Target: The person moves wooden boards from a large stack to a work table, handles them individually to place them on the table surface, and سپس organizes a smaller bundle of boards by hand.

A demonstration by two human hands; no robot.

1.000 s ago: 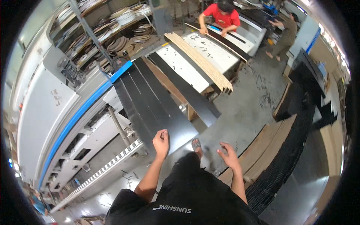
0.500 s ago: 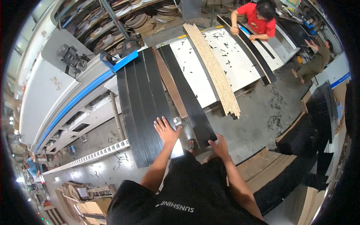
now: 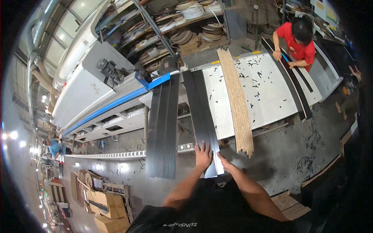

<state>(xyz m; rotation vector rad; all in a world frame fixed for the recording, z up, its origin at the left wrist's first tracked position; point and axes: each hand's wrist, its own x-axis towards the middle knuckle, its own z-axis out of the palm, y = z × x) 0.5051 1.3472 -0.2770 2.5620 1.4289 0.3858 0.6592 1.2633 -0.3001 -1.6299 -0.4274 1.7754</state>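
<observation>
Head view: left hand (image 3: 203, 155) flat on dark strip (image 3: 200, 116) near end, right hand (image 3: 225, 162) at its edge, steadying overhang off bench (image 3: 264, 97); hands open, close together.

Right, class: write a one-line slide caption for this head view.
Both hands, left hand and right hand, press a black panel on a white worktable.

Both hands (image 3: 203, 154) apparently on dark board (image 3: 201, 112)

Right hand (image 3: 225, 162) partly hidden behind dark panel (image 3: 202, 116).
</observation>
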